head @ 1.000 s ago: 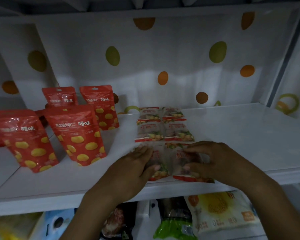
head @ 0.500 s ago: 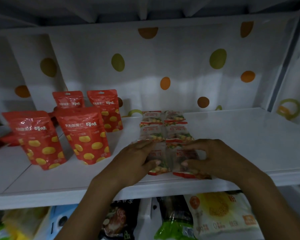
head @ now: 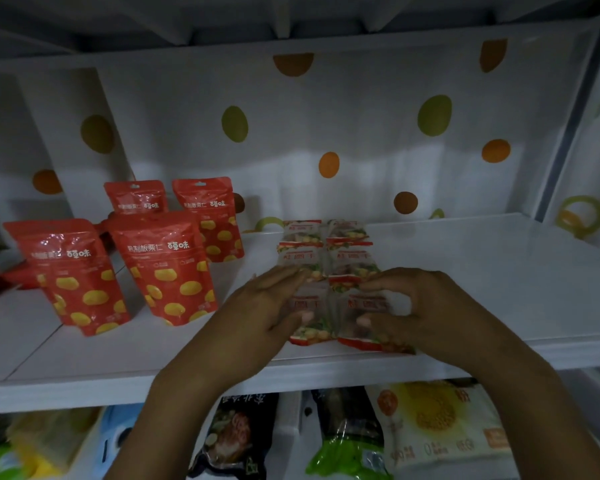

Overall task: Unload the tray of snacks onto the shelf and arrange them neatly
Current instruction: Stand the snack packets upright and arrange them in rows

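Shelf (head: 482, 289) part stocked — red pouches (head: 167, 268) upright, clear packets (head: 326, 258) two abreast; left hand (head: 264, 320) flat on, right hand (head: 430, 306) pinching the front pair — tray unseen.

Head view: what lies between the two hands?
Head view: the front packets, flat on the shelf. The left hand presses their left edge; the right hand pinches the right one.

White shelf (head: 465, 271): pouches (head: 167, 268), packets (head: 326, 258).
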